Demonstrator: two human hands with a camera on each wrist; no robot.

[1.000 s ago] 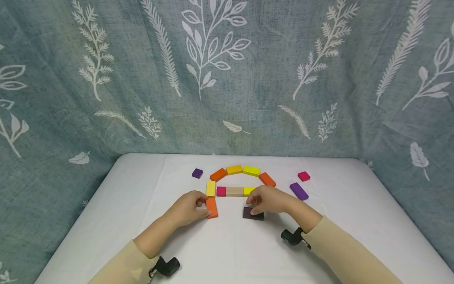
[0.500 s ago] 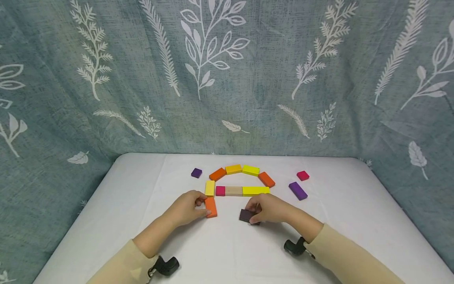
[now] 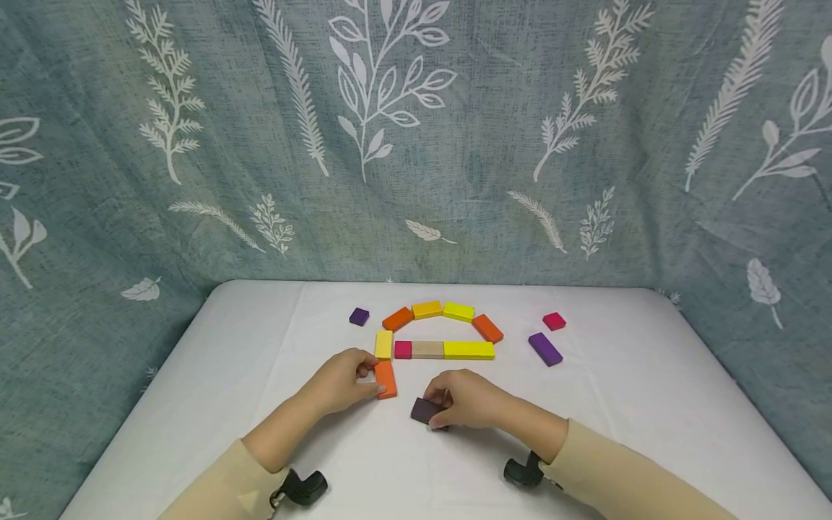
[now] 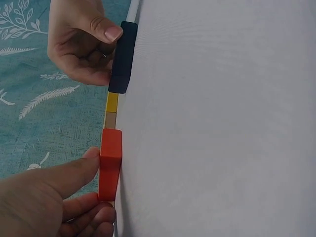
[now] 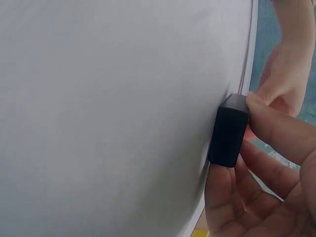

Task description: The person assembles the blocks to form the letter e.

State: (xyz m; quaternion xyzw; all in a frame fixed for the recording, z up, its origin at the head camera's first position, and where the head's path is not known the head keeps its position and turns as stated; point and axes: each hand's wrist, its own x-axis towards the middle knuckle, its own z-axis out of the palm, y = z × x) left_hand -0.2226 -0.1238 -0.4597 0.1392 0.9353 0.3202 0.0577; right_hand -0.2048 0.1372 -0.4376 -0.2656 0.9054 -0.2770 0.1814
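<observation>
My left hand (image 3: 343,381) holds an orange block (image 3: 386,380) between thumb and fingers; the block lies on the white table, its far end against a pale yellow block (image 3: 384,344). Nearer the table's front, my right hand (image 3: 473,401) pinches a dark brown, almost black block (image 3: 425,410) by its right end. In the left wrist view the dark block (image 4: 124,58) appears beyond the orange block (image 4: 110,163). Thumb and fingers press opposite faces of the dark block (image 5: 228,136) in the right wrist view.
Behind the hands runs a straight row with a red block (image 3: 403,349), a wooden one (image 3: 427,349) and a long yellow stretch (image 3: 469,350). Orange and yellow blocks (image 3: 427,310) arch over it. Loose purple blocks (image 3: 359,316) and a red block (image 3: 555,321) lie apart.
My right hand has taken hold of the dark block and moved it left and toward the table's front, tilting it slightly. The left hand has stayed at the orange block.
</observation>
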